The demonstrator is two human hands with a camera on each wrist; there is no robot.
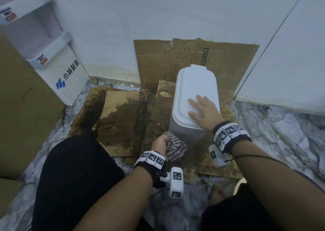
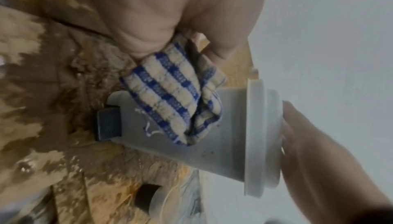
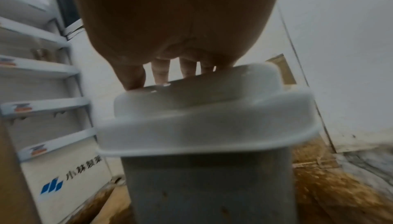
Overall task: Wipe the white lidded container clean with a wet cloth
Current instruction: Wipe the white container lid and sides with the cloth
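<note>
A tall white lidded container [image 1: 193, 90] stands upright on wet cardboard [image 1: 123, 118] near the wall. My right hand [image 1: 202, 109] lies flat on its lid [image 3: 204, 115], fingers [image 3: 159, 73] spread and straight. My left hand [image 1: 160, 143] grips a bunched blue-and-cream checked cloth [image 1: 175, 148] and holds it against the container's near side wall. In the left wrist view the cloth [image 2: 176, 99] covers part of the grey-white wall [image 2: 212, 143], which carries small brown specks. A dark block [image 2: 108, 123] sits at the container's base.
Stained, soaked cardboard sheets [image 1: 193, 55] cover the floor and lean on the white wall. A white tiered display stand [image 1: 58, 69] with blue lettering stands at the left beside a brown box [image 1: 21, 107]. Crinkled plastic sheeting [image 1: 281, 136] lies around. My knees are at the bottom.
</note>
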